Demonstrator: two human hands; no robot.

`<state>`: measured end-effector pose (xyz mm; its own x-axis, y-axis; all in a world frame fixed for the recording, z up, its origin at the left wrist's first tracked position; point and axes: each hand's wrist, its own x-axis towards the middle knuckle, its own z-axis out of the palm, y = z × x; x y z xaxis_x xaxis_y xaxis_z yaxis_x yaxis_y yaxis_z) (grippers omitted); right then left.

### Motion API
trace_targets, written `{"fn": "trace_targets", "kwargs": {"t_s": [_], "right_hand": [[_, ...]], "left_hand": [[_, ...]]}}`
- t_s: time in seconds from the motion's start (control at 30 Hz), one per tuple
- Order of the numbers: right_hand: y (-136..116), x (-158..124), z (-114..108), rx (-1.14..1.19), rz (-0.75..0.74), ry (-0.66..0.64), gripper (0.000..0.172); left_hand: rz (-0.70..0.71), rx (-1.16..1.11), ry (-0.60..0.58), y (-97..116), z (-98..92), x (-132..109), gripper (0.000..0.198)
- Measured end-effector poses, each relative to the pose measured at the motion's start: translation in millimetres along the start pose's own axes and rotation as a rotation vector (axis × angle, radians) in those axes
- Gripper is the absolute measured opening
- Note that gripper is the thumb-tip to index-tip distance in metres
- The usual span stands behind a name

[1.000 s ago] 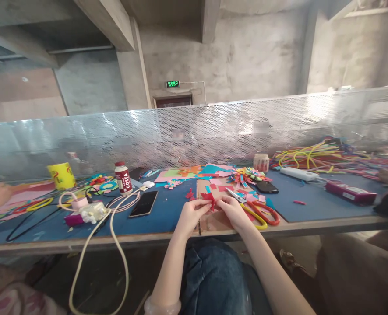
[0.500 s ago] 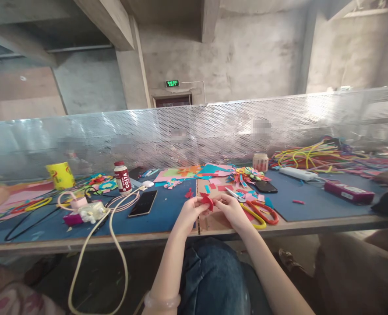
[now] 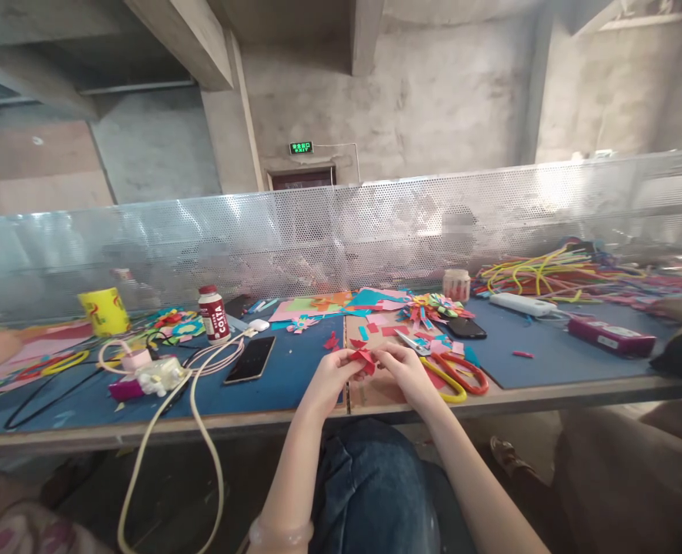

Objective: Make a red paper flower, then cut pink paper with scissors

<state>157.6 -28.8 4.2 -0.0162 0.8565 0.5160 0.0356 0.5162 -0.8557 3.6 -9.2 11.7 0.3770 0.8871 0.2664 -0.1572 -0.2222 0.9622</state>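
Note:
Both my hands meet over the near edge of the blue table (image 3: pixel 295 377), pinching a small red folded paper piece (image 3: pixel 362 357) between them. My left hand (image 3: pixel 330 378) grips its left side with closed fingers. My right hand (image 3: pixel 406 372) holds the right side, fingers curled. Red and yellow scissors (image 3: pixel 453 371) lie just right of my right hand. A finished multicoloured paper flower (image 3: pixel 432 305) and coloured paper sheets (image 3: pixel 329 302) lie farther back.
A black phone (image 3: pixel 252 358), a Costa bottle (image 3: pixel 213 314), a yellow cup (image 3: pixel 101 311) and a cream cable (image 3: pixel 162 431) sit to the left. Pipe cleaners (image 3: pixel 543 271) pile at the right. Other people's hands show at both table ends. A perforated metal screen (image 3: pixel 341 231) backs the table.
My hands and the red paper piece have stayed in place, with small finger shifts. The view has drifted slightly.

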Motion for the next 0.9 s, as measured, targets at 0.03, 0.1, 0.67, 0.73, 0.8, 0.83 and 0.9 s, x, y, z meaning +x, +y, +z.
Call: {"fn": "trace_targets", "kwargs": {"t_s": [0.03, 0.1, 0.67, 0.73, 0.8, 0.83, 0.9], "right_hand": [[-0.8, -0.3, -0.1, 0.008, 0.004, -0.006, 0.021], [-1.9, -0.6, -0.1, 0.026, 0.015, -0.021, 0.021], [-2.0, 1.0, 1.4, 0.16, 0.132, -0.018, 0.021], [-3.1, 0.7, 1.7, 0.159, 0.133, -0.015, 0.021], [-3.7, 0.3, 1.7, 0.156, 0.131, -0.017, 0.021], [-3.8, 0.1, 1.6, 0.155, 0.127, -0.019, 0.021], [-3.6, -0.3, 1.5, 0.153, 0.117, -0.024, 0.021]], "left_hand": [[0.001, 0.004, 0.0, 0.1, -0.2, -0.2, 0.019], [-0.001, 0.012, 0.001, 0.5, -0.4, -0.4, 0.019], [0.009, 0.031, 0.017, -0.5, 2.5, -2.1, 0.02], [0.003, 0.035, 0.021, 0.0, 3.1, -2.1, 0.02], [-0.002, 0.043, 0.025, 0.7, 3.7, -2.0, 0.021], [-0.002, 0.047, 0.027, 1.0, 3.8, -1.9, 0.021], [0.001, 0.057, 0.029, 1.4, 3.8, -1.9, 0.021]]}}
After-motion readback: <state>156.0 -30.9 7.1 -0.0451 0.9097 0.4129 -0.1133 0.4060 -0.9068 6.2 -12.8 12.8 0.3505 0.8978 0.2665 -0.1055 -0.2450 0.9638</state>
